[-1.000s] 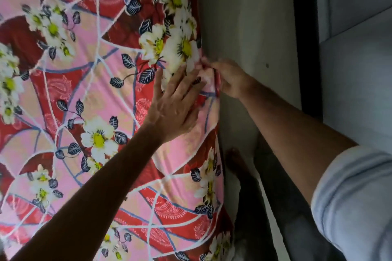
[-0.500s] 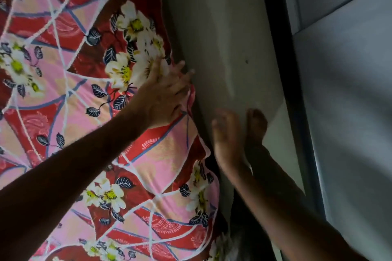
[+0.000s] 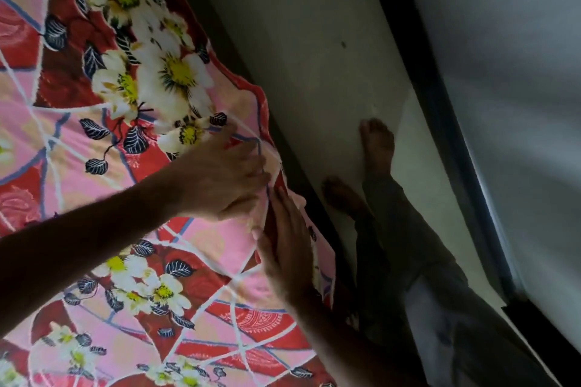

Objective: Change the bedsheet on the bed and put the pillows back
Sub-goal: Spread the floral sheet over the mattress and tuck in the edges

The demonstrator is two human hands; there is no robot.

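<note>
1. Head view, looking down: a floral bedsheet [image 3: 132, 122] in pink and red, printed with white flowers and dark leaves, is seen spread over the bed and fills the left half of the frame; its edge runs diagonally from upper centre to lower centre.
2. Left hand [image 3: 226, 179]: laid on the bedsheet near the edge, with fingers extended and slightly spread, pressed flat against the cloth; nothing is gripped.
3. Right hand [image 3: 287, 245]: placed just below the left hand at the bedsheet's edge, fingers straight and held together, resting flat on the fabric; whether any cloth is tucked beneath the palm cannot be told.
4. Both forearms are seen reaching in from the lower left and lower centre, and part of the sheet's pattern is covered by them.
5. Floor [image 3: 314, 50]: a pale, dim strip is shown beside the bed.
6. Bare feet [image 3: 375, 144]: set on the floor close to the bed's side, with dark trouser legs [image 3: 408, 229] above them.
7. Dark frame [image 3: 440, 104]: a black band is seen running diagonally to the right of the floor, bordered by a grey panel [image 3: 509, 72].
</note>
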